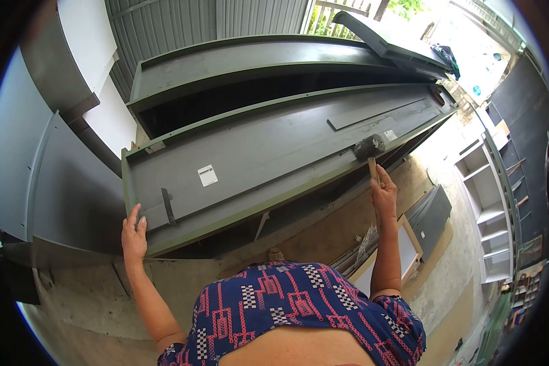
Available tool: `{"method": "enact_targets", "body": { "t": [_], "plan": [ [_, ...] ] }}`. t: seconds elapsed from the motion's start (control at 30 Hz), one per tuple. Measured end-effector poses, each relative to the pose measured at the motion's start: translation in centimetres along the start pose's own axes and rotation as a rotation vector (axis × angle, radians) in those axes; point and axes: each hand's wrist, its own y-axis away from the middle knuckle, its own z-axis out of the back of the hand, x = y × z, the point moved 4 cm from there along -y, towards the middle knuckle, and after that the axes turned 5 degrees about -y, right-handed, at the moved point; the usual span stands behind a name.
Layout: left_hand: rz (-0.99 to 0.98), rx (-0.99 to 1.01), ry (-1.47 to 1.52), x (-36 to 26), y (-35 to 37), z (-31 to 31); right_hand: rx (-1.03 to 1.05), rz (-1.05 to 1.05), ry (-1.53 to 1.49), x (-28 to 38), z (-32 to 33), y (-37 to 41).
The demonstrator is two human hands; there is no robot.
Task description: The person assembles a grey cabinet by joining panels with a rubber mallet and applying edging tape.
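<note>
In my right hand (pixel 384 190) is the wooden handle of a rubber mallet (pixel 369 147). Its dark head rests against or just over the near green edge of a long grey cabinet (pixel 256 155) lying on its back or side. My left hand (pixel 134 235) lies on the cabinet's left end, fingers stretched over the green rim. A short dark strip (pixel 168 206) sits on the panel close to that hand. Farther right, a longer grey board (pixel 375 114) lies on the same panel. A white label (pixel 207 175) is stuck to the surface.
Behind stands a second long grey cabinet (pixel 238 58), with a curved grey panel piece (pixel 384 36) on its right end. Tall grey panels (pixel 73 165) stand at left. On the floor at right lie boards (pixel 430 213) and a wooden-edged frame (pixel 402 250). A white shelf unit (pixel 488 207) stands beyond.
</note>
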Motion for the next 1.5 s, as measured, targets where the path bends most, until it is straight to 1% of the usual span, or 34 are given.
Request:
{"method": "enact_targets", "body": {
  "t": [0.1, 0.2, 0.3, 0.4, 0.47, 0.57, 0.67, 0.77, 0.8, 0.87, 0.97, 1.0, 1.17, 1.27, 1.5],
  "plan": [
    [0.005, 0.003, 0.008, 0.2, -0.1, -0.2, -0.011, -0.005, 0.021, 0.1, -0.2, 0.1],
    [0.008, 0.008, 0.001, 0.4, -0.1, 0.0, -0.019, -0.002, -0.042, 0.0, -0.5, 0.3],
    [0.021, 0.017, 0.007, -0.1, 0.0, 0.2, 0.014, -0.012, -0.027, -0.3, -0.3, 0.1],
    [0.007, 0.000, 0.009, 0.3, -0.2, -0.2, 0.000, 0.010, -0.047, -0.3, -0.4, 0.3],
    [-0.019, -0.024, -0.003, 0.8, -0.4, -0.3, 0.000, -0.004, -0.030, -0.1, -0.7, 0.5],
    [-0.007, -0.014, -0.008, 0.5, -0.5, -0.4, -0.007, -0.008, -0.008, 0.0, -0.8, 0.6],
    [0.006, -0.013, -0.042, 1.5, -0.9, -0.8, 0.007, 0.014, -0.025, -0.1, -1.8, 1.2],
    [-0.036, -0.004, -0.055, 1.7, -1.1, -1.0, 0.030, 0.018, -0.057, 1.4, -3.4, 2.8],
    [-0.001, 0.012, -0.045, 1.4, -1.0, -0.9, 0.035, 0.014, -0.067, 2.2, -4.1, 3.6],
    [0.063, 0.048, -0.018, 0.6, -0.8, -0.6, 0.082, 0.028, -0.061, 2.8, -5.4, 4.7],
    [-0.058, -0.015, -0.063, 2.0, -1.3, -1.3, 0.172, 0.033, -0.044, 4.3, -7.5, 6.8],
    [-0.050, -0.011, -0.047, 2.0, -1.2, -1.3, 0.208, 0.031, -0.035, 4.6, -8.3, 7.5],
    [-0.022, -0.032, -0.011, 2.5, -1.9, -2.4, 0.339, -0.029, 0.012, 3.3, -11.1, 9.9],
    [0.031, 0.011, 0.033, 1.9, -2.2, -3.2, 0.430, -0.062, 0.020, 2.4, -11.8, 10.3],
    [0.016, -0.017, 0.009, 3.1, -3.0, -4.6, 0.459, -0.054, 0.054, 1.2, -13.0, 11.0]
  ]
}}
